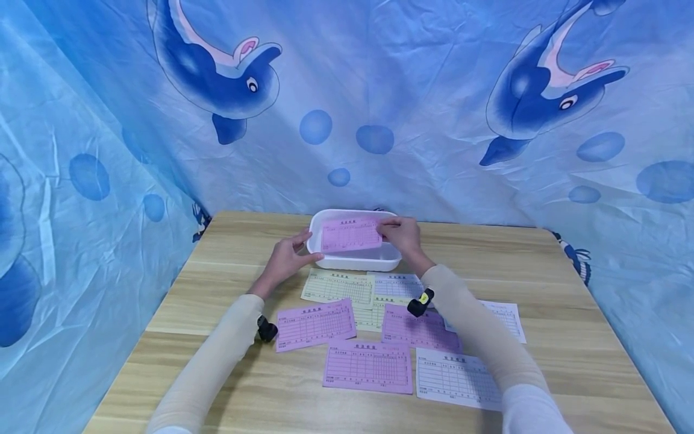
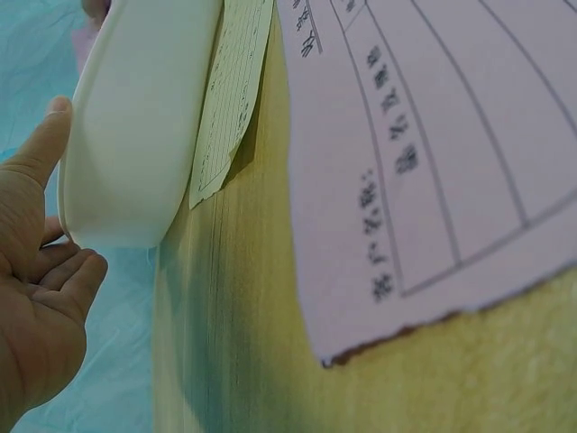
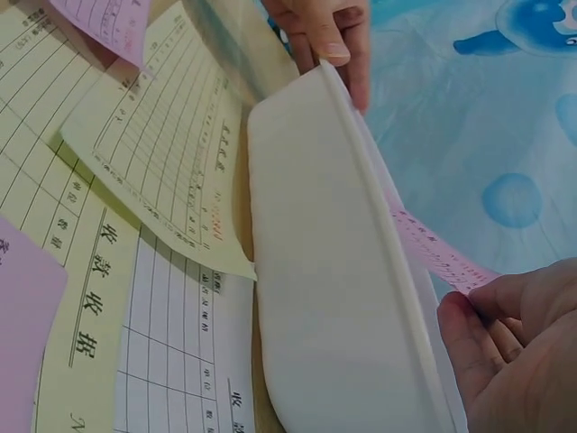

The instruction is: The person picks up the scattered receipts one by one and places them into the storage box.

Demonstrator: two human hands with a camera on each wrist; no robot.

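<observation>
A white plastic basin (image 1: pixel 352 264) stands toward the far edge of the table. My left hand (image 1: pixel 286 258) holds its left end; in the left wrist view the thumb (image 2: pixel 50 135) lies along the rim and the other fingers bend at the end wall. Between thumb and fingers, my right hand (image 1: pixel 401 235) pinches the right edge of a pink receipt slip (image 1: pixel 351 235). That slip is tilted over the basin's opening, its printed face toward me. In the right wrist view the basin's wall (image 3: pixel 334 244) hides most of the slip.
Before the basin lie yellow slips (image 1: pixel 336 285), pink slips (image 1: pixel 368 366) and white slips (image 1: pixel 455 378), some overlapping. They rest on a wooden table (image 1: pixel 244 386). A blue dolphin-print curtain (image 1: pixel 347 90) hangs behind and at the sides.
</observation>
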